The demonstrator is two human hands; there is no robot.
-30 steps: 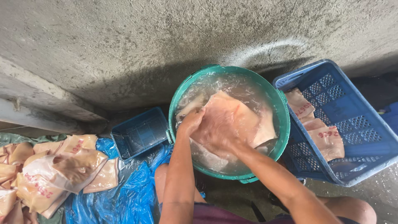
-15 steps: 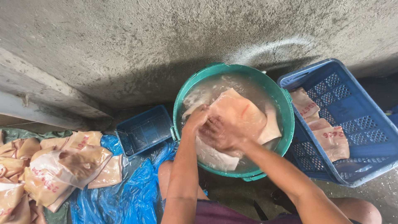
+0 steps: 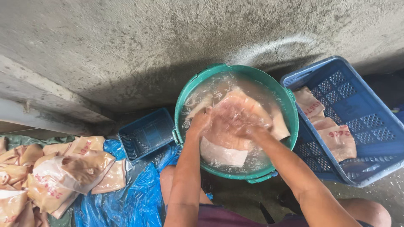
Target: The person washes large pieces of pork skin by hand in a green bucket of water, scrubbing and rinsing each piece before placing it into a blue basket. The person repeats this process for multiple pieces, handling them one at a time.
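You crouch before a grey concrete wall. To your right, a large blue crate runs off the frame edge, two pale slabs inside. On your left, blue plastic sheeting carries a pile of skins, partly cut off. Centre, the green basin holds cloudy water. Your left hand grips the pale skin piece by its edge; your right hand presses closed on it, fingers blurred by water.

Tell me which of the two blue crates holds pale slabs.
The large blue crate right of the green basin holds pale pinkish slabs with red marks. The small blue crate left of the basin shows only its bare bottom.
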